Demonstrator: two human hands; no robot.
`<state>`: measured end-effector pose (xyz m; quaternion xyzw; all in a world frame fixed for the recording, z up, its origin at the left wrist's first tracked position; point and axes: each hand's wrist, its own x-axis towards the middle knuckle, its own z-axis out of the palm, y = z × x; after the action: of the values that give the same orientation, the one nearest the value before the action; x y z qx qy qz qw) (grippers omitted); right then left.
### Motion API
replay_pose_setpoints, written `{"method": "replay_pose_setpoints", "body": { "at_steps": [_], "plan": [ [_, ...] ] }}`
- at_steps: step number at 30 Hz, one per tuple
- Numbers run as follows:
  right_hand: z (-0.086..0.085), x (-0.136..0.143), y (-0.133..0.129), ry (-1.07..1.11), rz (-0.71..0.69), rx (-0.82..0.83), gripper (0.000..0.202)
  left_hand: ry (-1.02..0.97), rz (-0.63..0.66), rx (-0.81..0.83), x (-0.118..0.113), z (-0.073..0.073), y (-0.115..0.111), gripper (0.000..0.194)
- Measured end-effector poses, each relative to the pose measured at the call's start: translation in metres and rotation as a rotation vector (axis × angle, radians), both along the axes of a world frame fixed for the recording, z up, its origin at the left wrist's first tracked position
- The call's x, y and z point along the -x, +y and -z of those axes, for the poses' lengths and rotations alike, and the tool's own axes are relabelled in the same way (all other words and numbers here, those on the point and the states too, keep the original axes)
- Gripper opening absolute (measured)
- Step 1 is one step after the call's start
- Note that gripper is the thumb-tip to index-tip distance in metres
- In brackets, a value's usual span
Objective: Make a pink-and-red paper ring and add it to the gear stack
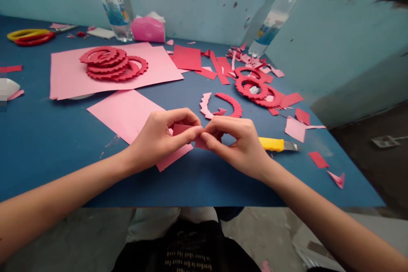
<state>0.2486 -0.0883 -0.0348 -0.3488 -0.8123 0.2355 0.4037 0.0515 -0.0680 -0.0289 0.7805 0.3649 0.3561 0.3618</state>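
Observation:
My left hand [168, 136] and my right hand [236, 142] meet above the front of the blue table, fingertips pinched together on a small piece of pink paper [180, 129]. Part of that paper is hidden behind my fingers. Beneath my left hand lies a larger pink sheet [127, 112]. Just beyond my hands are a curved pale pink folded strip [205, 105] and a red folded strip [232, 104]. A yellow utility knife [272, 144] rests to the right of my right hand, its handle partly covered by it.
Red folded-paper rings [108, 63] are piled on a pink sheet [66, 72] at left; more rings [255, 87] lie at right among paper scraps. Two plastic bottles [113, 6] [276, 17] stand against the wall. Scissors [35, 36] lie back left, near a pink tissue pack [148, 29].

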Motion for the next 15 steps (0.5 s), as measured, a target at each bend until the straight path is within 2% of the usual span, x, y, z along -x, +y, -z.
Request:
{"method": "replay_pose_setpoints", "body": {
  "at_steps": [3, 7, 12, 15],
  "plan": [
    [-0.0008, -0.0003, -0.0001, -0.003, -0.002, 0.045, 0.021, -0.034, -0.024, 0.010, -0.0001, -0.0004, 0.0001, 0.013],
    [-0.0016, -0.0009, -0.0005, -0.023, 0.032, -0.002, 0.022, -0.060, -0.022, 0.014, 0.0001, -0.0011, -0.0001, 0.013],
    [-0.0016, -0.0014, -0.0001, -0.003, 0.039, 0.060, 0.021, -0.101, -0.047, 0.023, -0.0002, -0.0004, -0.0005, 0.013],
    [-0.0008, -0.0021, 0.0004, -0.014, 0.062, 0.037, 0.023, -0.129, -0.052, 0.040, 0.0000, -0.0003, 0.0003, 0.014]
  ]
}}
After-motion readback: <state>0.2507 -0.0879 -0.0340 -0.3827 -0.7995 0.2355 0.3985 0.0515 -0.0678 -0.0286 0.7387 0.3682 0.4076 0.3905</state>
